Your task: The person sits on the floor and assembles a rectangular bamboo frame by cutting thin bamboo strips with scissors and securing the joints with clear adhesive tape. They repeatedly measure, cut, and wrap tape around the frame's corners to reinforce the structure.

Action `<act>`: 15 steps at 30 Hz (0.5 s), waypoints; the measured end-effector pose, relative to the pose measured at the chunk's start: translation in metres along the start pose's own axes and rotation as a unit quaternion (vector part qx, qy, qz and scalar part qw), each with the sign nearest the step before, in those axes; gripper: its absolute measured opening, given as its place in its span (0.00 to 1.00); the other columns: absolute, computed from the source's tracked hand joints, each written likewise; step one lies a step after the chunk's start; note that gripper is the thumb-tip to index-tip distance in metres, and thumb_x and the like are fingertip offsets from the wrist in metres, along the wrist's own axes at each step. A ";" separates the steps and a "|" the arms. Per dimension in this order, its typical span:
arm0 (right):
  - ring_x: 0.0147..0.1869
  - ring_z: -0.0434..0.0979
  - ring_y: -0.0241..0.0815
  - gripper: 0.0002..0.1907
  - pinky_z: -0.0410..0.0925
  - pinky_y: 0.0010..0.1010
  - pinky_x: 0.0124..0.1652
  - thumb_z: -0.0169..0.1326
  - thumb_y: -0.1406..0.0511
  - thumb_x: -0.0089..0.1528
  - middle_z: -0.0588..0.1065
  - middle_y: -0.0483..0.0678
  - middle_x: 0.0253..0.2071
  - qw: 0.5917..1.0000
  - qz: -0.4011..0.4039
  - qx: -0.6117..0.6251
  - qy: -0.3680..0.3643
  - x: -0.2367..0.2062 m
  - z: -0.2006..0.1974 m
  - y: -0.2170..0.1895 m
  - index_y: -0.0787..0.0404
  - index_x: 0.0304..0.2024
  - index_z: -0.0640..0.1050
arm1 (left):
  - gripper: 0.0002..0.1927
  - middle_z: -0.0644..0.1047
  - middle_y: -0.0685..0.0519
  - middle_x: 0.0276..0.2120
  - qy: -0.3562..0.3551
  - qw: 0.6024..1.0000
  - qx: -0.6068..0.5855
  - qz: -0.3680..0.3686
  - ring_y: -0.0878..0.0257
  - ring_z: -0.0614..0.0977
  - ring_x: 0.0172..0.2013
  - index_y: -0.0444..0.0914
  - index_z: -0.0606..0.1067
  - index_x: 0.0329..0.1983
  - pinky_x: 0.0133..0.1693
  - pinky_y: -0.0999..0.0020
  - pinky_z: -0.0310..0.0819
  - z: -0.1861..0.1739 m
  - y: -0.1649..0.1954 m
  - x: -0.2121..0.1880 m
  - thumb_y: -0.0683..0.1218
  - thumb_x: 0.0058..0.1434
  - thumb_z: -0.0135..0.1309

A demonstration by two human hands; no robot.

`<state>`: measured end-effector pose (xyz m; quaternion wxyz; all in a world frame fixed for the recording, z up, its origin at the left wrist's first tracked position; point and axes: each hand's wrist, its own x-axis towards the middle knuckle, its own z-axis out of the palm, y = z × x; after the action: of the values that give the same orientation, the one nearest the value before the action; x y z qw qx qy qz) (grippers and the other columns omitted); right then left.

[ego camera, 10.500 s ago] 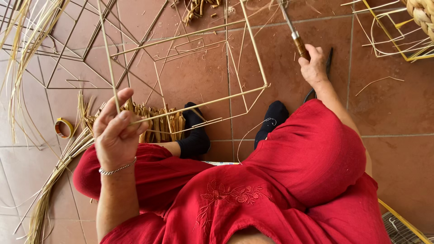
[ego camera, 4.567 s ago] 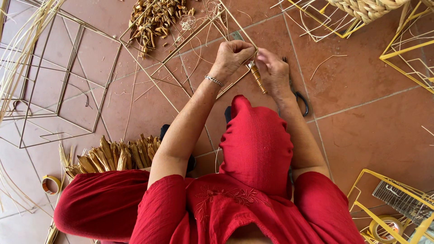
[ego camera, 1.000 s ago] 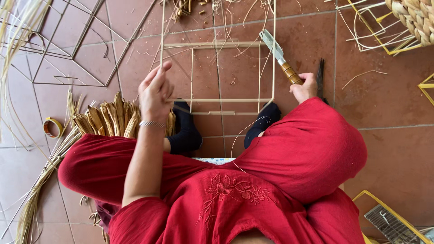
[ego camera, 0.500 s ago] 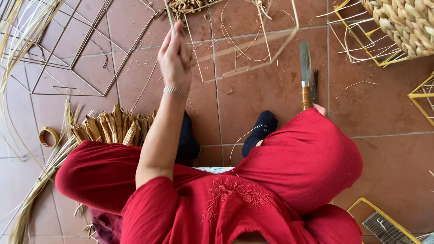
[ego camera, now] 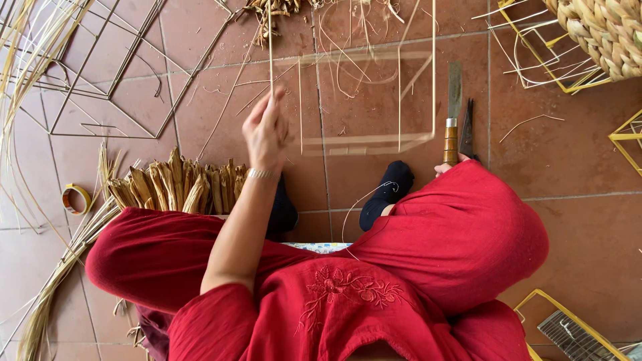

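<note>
Seated on the tiled floor [ego camera: 568, 167], lifting a box-shaped wire frame [ego camera: 361, 140] clear of the tiles with the left hand [ego camera: 265, 134], fingers pinched shut on one thin upright rod. Holding the frame out in front, above the feet, blurred as if swinging. Keeping the right hand [ego camera: 447, 165] well apart from the left, down by the knee at the butt of a wooden-handled knife [ego camera: 455, 90]; hidden mostly behind the red trouser leg, so cannot tell whether closed on the handle or only touching it.

Judged as a step of turning and positioning the frame, with the blade kept aside. Calls for a steady pinch on so thin a rod, and for bringing frame and knife hand close without catching the blade on the wires.

Counted: one knife, one dark pair of scissors [ego camera: 467, 124] just beside it, one bundle of dried leaf strips [ego camera: 174, 187] by the left leg, one roll of tape [ego camera: 75, 198], one woven basket [ego camera: 605, 33], three yellow wire frames [ego camera: 535, 67]
</note>
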<state>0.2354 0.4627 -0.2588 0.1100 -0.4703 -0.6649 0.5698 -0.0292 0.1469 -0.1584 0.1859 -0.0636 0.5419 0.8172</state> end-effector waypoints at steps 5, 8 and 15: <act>0.36 0.74 0.38 0.31 0.69 0.32 0.34 0.63 0.75 0.50 0.75 0.50 0.42 1.000 -0.007 -0.010 -0.006 -0.007 -0.009 -0.006 0.63 0.57 0.70 | 0.15 0.63 0.63 0.15 -0.050 0.994 -0.054 0.084 0.75 0.58 0.14 0.33 0.79 0.56 0.15 0.73 0.48 0.055 -0.005 0.085 0.47 0.73 0.52; 0.36 0.75 0.38 0.31 0.69 0.32 0.35 0.63 0.75 0.50 0.75 0.51 0.43 1.000 -0.009 -0.016 -0.010 -0.006 -0.010 -0.015 0.63 0.57 0.70 | 0.15 0.64 0.61 0.16 -0.106 0.982 -0.105 0.113 0.74 0.59 0.15 0.33 0.79 0.57 0.16 0.73 0.49 0.064 0.010 0.092 0.46 0.74 0.52; 0.38 0.75 0.38 0.32 0.70 0.32 0.37 0.64 0.75 0.50 0.76 0.51 0.43 0.999 -0.020 -0.039 -0.025 -0.001 0.003 -0.024 0.63 0.56 0.71 | 0.14 0.63 0.61 0.14 -0.074 0.991 -0.060 0.093 0.71 0.58 0.13 0.33 0.80 0.55 0.15 0.71 0.55 0.014 0.084 0.031 0.45 0.77 0.48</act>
<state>0.2220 0.4621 -0.2386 0.0870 -0.4464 -0.6984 0.5526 -0.0879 0.1382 -0.0895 0.1443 0.0367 0.4805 0.8642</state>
